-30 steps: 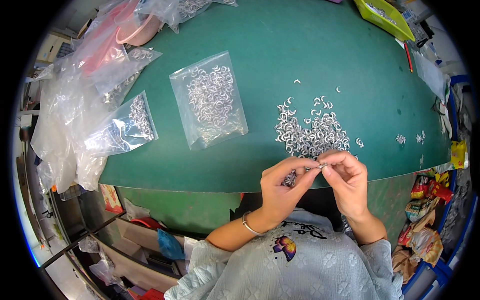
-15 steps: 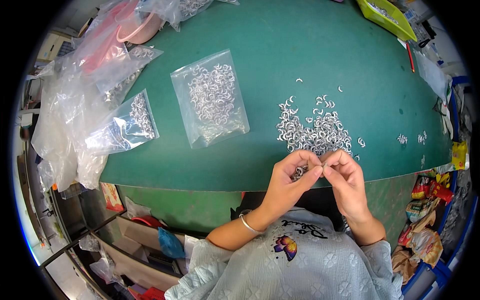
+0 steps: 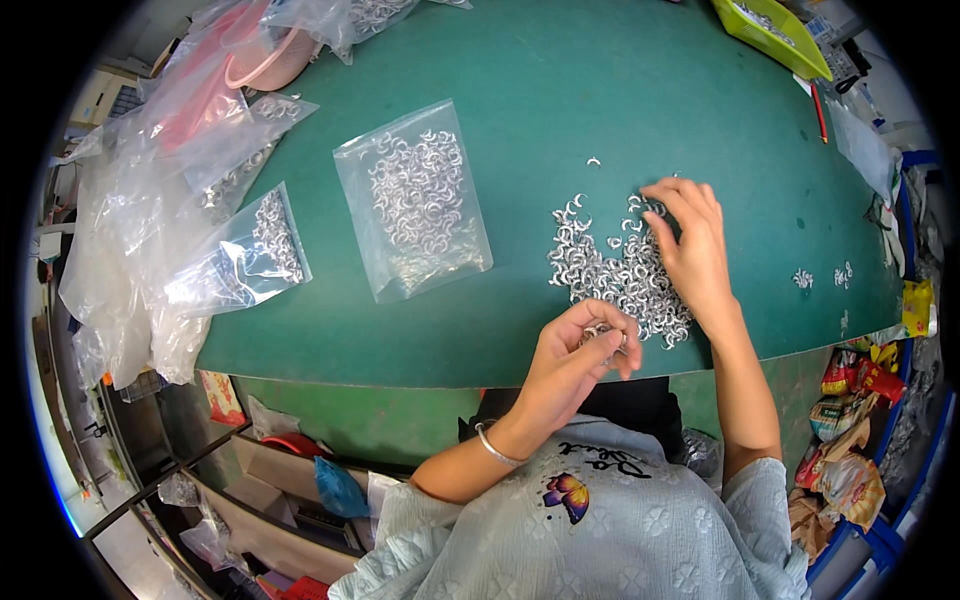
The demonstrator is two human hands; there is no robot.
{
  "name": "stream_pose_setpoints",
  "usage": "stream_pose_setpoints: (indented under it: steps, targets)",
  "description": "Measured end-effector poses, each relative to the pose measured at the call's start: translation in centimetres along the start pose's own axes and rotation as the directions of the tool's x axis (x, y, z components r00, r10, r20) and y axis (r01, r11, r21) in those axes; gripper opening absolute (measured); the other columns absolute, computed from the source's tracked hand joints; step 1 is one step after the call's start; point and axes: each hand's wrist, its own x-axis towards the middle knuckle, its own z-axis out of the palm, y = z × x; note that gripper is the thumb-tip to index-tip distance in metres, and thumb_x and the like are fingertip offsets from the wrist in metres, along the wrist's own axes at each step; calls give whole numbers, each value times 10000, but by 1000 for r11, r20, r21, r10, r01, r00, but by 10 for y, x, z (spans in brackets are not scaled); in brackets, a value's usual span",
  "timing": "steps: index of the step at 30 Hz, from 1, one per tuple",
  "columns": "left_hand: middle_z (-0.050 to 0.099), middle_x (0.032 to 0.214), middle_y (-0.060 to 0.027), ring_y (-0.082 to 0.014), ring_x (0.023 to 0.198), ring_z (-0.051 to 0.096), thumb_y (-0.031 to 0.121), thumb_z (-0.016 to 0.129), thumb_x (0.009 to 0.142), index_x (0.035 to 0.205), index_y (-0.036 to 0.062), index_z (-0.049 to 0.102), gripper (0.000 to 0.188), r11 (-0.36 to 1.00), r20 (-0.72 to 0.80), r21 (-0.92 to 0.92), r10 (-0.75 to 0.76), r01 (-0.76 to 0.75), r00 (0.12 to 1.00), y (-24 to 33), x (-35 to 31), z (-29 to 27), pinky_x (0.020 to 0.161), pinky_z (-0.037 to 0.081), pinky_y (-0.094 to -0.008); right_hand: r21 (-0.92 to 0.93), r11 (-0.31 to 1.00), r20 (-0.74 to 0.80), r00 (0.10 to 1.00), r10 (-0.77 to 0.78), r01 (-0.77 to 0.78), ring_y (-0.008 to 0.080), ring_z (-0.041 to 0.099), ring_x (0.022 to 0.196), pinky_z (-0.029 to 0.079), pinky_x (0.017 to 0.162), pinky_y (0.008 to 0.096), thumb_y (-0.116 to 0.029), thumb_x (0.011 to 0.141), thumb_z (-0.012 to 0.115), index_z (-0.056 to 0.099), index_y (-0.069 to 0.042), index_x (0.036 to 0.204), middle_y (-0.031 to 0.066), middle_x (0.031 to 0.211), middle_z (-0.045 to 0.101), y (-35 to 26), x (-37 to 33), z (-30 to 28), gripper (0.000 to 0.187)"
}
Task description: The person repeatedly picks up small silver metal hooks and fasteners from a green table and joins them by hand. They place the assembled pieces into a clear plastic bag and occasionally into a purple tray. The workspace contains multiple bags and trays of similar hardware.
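Green tabletop (image 3: 520, 330) spreads around my landmark, a loose pile of silvery crescent pieces (image 3: 620, 285). At the pile's near edge, the left hand (image 3: 585, 345) is curled around a few crescents, thumb bent in against the fingers, and it blocks my view of the pieces behind it. Over the pile's far right side I see the right hand (image 3: 695, 245), its thumb and forefinger parted above crescents; I cannot tell whether they touch one. Left of the pile lies a clear bag (image 3: 420, 200) filled with similar pieces, and farther left a smaller bag (image 3: 277, 240) beside heaped plastic (image 3: 125, 235). Well beyond the pile, I have a pink basket (image 3: 270, 68) at far left and a lime-green tray (image 3: 770, 52) at far right. Two small clusters (image 3: 803, 278) sit right of the pile.
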Motion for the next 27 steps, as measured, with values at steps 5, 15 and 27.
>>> stream_pose_setpoints:
  steps: [5,15,27]
  targets:
    - [537,853,-89,-148,767,509,39,478,855,977,-7,522,137,995,-11,77,65,-64,998,-3,0,-5,649,410,-267,-174,984,90,995,-31,46,228,486,823,344,724,342,-46,703,644,600,-41,788,59,807,538,-4,8,6,96]
    - [497,774,-43,-95,691,434,63,502,864,963,-9,525,125,998,-53,58,9,-6,999,-3,-1,-4,596,361,-230,-123,991,122,992,-36,51,236,484,797,340,720,344,-19,703,633,570,-33,727,70,800,542,-4,11,-11,68]
    - [378,643,11,-66,578,341,78,485,890,951,6,524,102,998,-50,60,-30,33,998,-6,-3,-3,501,274,-201,-103,980,307,942,-133,172,231,475,851,338,735,345,6,717,603,565,-33,805,58,861,527,3,20,-4,104]
